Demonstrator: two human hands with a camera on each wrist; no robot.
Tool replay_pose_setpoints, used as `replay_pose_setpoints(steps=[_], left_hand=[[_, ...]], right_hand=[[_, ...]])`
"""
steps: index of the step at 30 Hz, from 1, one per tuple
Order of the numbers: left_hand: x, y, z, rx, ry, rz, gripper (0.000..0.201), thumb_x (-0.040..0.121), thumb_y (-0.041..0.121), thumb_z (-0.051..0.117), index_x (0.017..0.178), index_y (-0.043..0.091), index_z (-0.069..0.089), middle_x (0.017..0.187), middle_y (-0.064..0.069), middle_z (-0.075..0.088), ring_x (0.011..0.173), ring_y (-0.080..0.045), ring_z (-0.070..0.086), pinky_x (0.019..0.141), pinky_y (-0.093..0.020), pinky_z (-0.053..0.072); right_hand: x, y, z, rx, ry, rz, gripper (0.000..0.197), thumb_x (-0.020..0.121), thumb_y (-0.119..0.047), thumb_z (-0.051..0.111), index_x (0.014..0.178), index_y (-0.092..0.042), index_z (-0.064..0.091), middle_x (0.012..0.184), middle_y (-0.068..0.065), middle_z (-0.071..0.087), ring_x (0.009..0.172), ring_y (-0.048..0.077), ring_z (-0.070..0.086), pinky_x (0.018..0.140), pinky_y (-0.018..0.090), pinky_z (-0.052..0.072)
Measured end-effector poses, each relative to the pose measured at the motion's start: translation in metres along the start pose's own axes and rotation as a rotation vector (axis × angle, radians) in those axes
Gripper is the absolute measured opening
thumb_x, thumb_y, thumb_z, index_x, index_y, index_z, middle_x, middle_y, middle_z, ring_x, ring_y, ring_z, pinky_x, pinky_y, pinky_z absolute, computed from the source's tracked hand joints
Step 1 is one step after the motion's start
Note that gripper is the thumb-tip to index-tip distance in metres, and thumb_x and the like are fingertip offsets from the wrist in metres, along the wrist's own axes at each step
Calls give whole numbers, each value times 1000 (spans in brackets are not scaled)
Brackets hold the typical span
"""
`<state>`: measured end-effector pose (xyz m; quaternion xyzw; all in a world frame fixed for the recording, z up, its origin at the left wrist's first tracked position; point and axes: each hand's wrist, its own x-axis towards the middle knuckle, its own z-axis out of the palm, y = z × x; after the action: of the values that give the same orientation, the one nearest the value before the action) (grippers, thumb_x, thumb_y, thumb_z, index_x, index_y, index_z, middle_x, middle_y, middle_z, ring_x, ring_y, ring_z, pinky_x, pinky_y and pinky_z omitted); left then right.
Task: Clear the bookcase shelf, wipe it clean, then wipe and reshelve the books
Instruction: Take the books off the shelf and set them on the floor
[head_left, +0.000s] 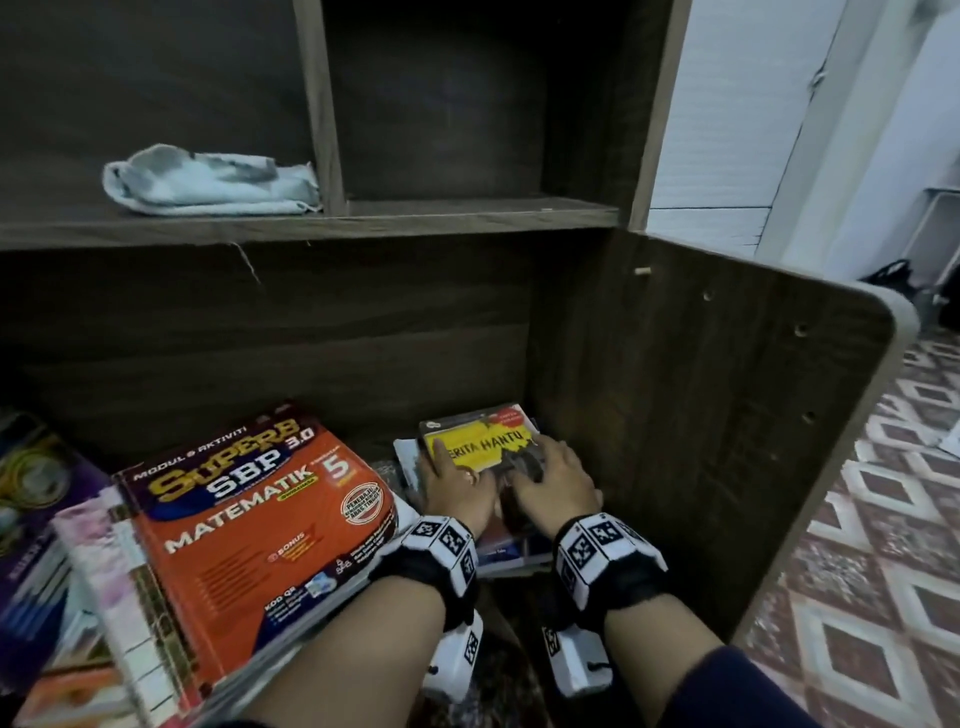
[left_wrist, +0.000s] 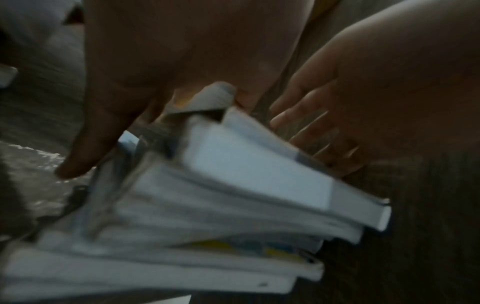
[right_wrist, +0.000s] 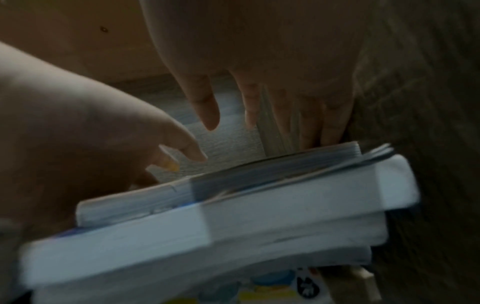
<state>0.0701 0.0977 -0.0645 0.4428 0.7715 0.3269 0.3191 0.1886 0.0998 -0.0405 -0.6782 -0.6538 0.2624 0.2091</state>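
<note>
A small stack of books topped by a yellow "Cerita Hantu" book (head_left: 483, 441) lies in the bookcase's lower right compartment. My left hand (head_left: 452, 483) holds its left side, thumb on the yellow cover. My right hand (head_left: 556, 478) lies bent over the cover's right part, beside the side panel. In the left wrist view the stack's white page edges (left_wrist: 233, 195) fan out below my left hand (left_wrist: 155, 72), with the right hand (left_wrist: 363, 102) on top. In the right wrist view the fingers (right_wrist: 311, 123) reach down past the stack's (right_wrist: 233, 226) far edge. A pale wiping cloth (head_left: 208, 182) lies crumpled on the upper shelf (head_left: 467, 213).
An orange "Superb Matematik 5" workbook (head_left: 260, 509) tops a bigger pile at the lower left, with more books beside it. The dark wooden side panel (head_left: 701, 415) stands close on the right. Patterned floor tiles (head_left: 883, 519) lie beyond it.
</note>
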Motion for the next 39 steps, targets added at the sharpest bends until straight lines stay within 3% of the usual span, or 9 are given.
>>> replay_pose_setpoints(steps=[4,8,16,20,23,26,30,34,39], left_hand=[[10,-14,-3,-93,-58,-24,91,95,41,56,153,27,-13,160,-11,-17,149,-32,6,117,-36,16],[23,-29,-11,-190,-61,12,84,92,31,60,154,34,4,162,-10,9,145,-33,22,117,-42,23],[24,-34,-21,-392,-100,-12,78,97,8,53,155,26,5,151,-4,37,136,-26,37,97,-26,30],[18,-37,-22,-438,-89,-2,78,98,8,52,155,27,4,154,-4,33,139,-26,34,106,-31,29],[14,-36,-20,-473,-107,36,72,97,2,52,154,26,13,146,-3,42,120,-17,43,95,-26,33],[16,-37,-18,-468,-129,42,70,95,1,54,150,29,22,138,-1,50,110,-14,44,95,-25,33],[15,-38,-20,-393,-137,17,74,94,11,57,151,34,16,136,4,48,127,-23,45,109,-36,34],[16,-38,-13,-372,-163,17,83,88,16,61,149,44,12,146,-5,42,131,-28,42,112,-45,34],[7,-32,-11,-314,-129,20,86,87,18,61,149,49,10,152,-9,32,133,-30,41,111,-44,36]], right_hand=[[3,-5,0,-82,-15,45,61,91,-43,46,147,-40,21,153,8,29,132,39,35,109,45,22],[2,0,5,-67,-42,83,60,96,-42,39,150,-36,14,146,7,40,131,36,34,108,43,25],[-6,10,30,-94,96,57,66,96,-42,42,152,-22,15,154,2,29,137,28,29,112,41,19],[-4,14,27,87,49,124,80,93,-41,51,154,-25,2,155,4,23,135,32,34,111,43,30],[-4,20,26,157,-14,211,93,88,-50,57,154,-27,-5,153,11,27,133,34,38,108,40,34],[1,20,31,143,-91,275,98,82,-64,56,154,-25,3,150,11,36,134,35,37,109,41,34],[7,25,35,270,-113,259,104,57,-68,66,145,-30,26,136,7,53,121,32,51,104,44,41],[10,36,26,353,-115,201,69,66,-41,80,122,-29,42,110,-2,64,101,23,62,96,39,48],[10,43,20,457,-129,164,67,68,-22,85,124,-21,47,106,-3,64,97,19,61,90,31,48]])
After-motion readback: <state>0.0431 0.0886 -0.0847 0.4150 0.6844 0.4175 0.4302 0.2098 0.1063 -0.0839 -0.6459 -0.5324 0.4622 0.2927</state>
